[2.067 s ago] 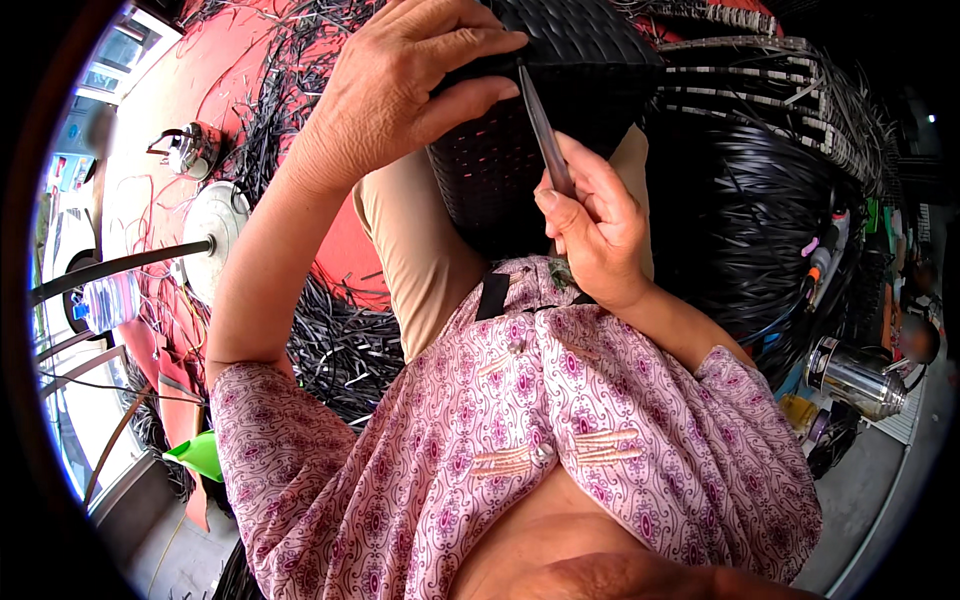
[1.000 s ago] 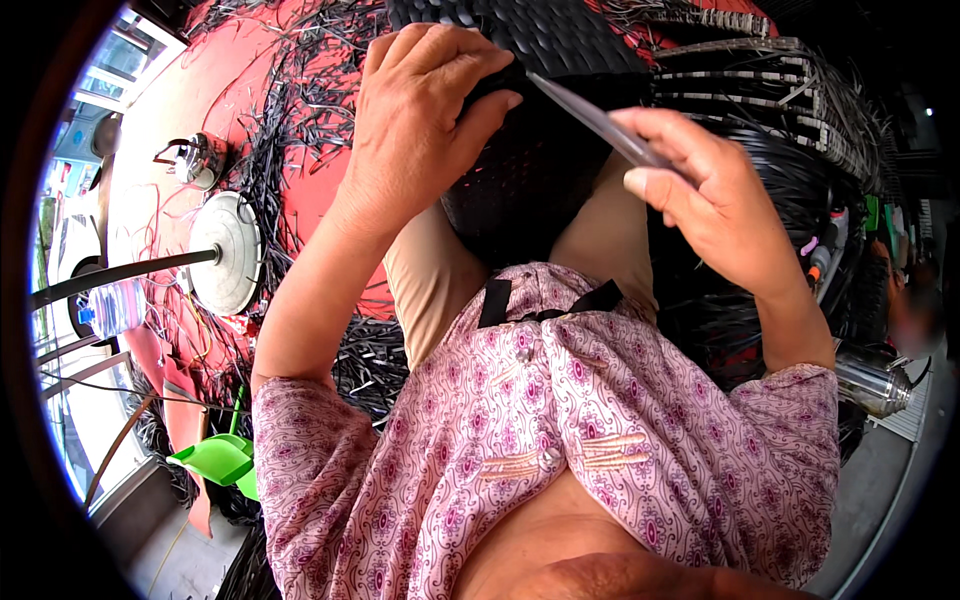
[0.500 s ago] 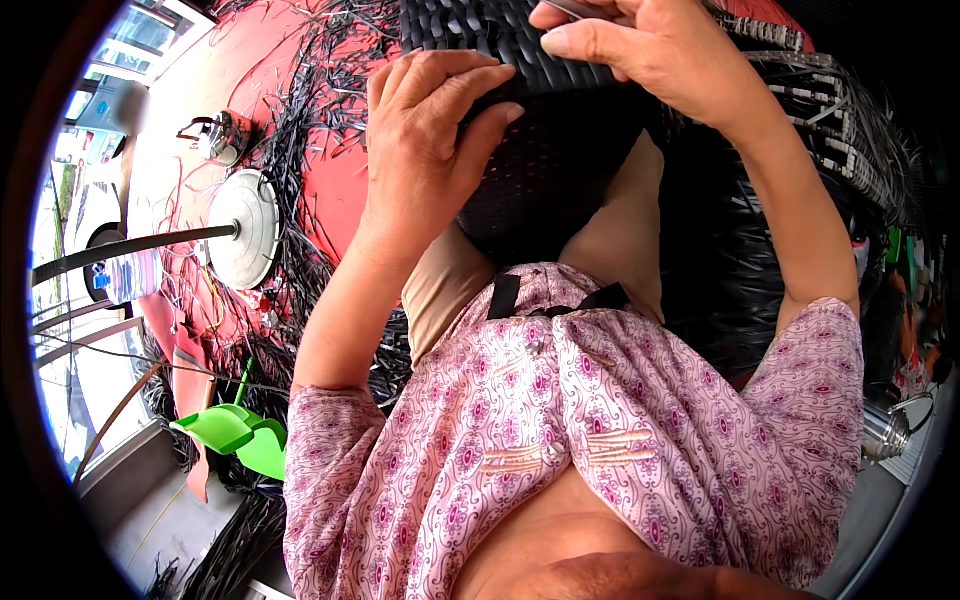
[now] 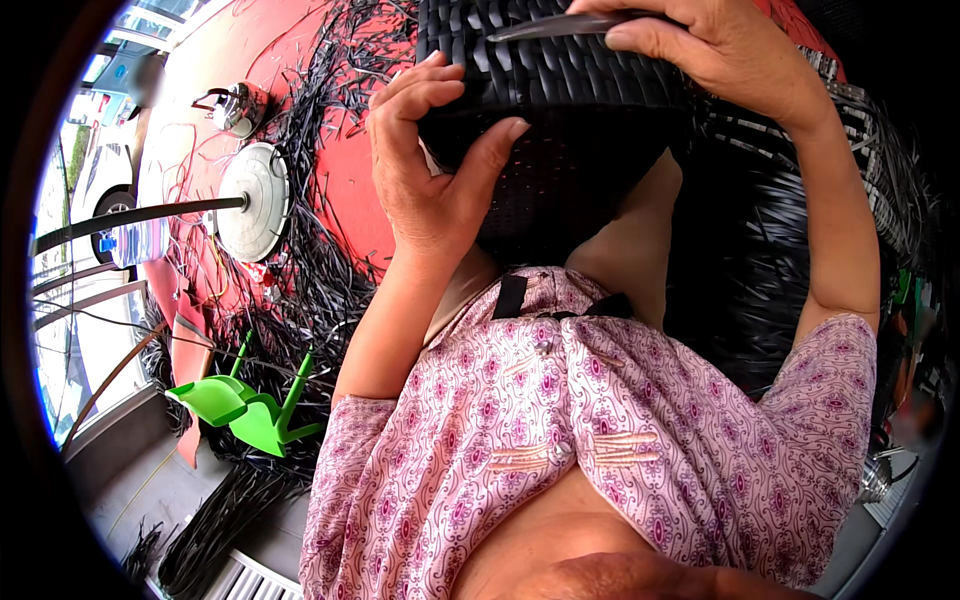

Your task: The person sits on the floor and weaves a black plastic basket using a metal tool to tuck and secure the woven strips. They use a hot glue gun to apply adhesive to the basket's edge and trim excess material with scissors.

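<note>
A black woven basket (image 4: 555,75) of flat strips rests between my knees, its bottom or side facing up; its lower part sinks into dark shadow. My left hand (image 4: 425,165) is at its left corner, thumb spread away from the fingers, appearing to touch the weave without closing round it. Above the right part of the basket, my right hand (image 4: 700,45) is closed on a pointed metal tool (image 4: 545,28). The tool's tapered tip points left across the woven strips. Its handle end is hidden in my fingers.
Loose black strips (image 4: 300,150) lie over the red ground cover (image 4: 350,190). To the left stand a round grey base with a pole (image 4: 255,215), a metal kettle (image 4: 240,110) and a green dustpan (image 4: 260,425). Black-and-white woven pieces (image 4: 850,120) lie at right.
My left hand has shifted, its fingers drawing back left and opening wider from the thumb. The metal tool now shows fully over the basket, and my right hand sits farther right.
</note>
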A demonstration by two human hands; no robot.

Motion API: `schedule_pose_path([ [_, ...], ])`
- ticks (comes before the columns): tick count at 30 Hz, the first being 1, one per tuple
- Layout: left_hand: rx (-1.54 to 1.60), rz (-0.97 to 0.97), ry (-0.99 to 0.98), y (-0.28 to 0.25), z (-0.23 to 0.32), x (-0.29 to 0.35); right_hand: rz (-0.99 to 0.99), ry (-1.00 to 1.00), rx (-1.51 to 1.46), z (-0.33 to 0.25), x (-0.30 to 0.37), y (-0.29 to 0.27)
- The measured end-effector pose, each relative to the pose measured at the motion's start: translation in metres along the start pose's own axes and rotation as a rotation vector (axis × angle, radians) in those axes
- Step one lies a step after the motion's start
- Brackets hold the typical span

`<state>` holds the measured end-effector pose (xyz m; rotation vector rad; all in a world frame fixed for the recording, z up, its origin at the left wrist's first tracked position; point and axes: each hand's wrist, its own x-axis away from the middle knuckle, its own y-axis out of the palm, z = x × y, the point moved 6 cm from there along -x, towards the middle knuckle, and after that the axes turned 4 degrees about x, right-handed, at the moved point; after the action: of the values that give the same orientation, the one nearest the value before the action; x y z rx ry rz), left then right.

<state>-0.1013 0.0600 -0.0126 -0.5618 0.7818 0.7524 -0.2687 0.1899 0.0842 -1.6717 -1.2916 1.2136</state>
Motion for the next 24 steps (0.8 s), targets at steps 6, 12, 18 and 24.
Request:
schedule_pose_path([
  [6, 0.047, 0.007, 0.019, -0.032, -0.007, -0.005, -0.096, 0.045, 0.207, -0.038, -0.016, -0.004],
  [12, 0.081, 0.038, 0.005, -0.038, -0.004, -0.003, -0.060, -0.068, 0.256, -0.056, -0.025, -0.006],
  [18, 0.080, 0.022, 0.018, -0.039, 0.001, -0.003, -0.082, -0.167, 0.400, -0.065, -0.028, -0.003],
  [24, 0.113, 0.027, 0.006, -0.040, 0.000, 0.001, -0.152, -0.276, 0.502, -0.081, -0.042, -0.009],
])
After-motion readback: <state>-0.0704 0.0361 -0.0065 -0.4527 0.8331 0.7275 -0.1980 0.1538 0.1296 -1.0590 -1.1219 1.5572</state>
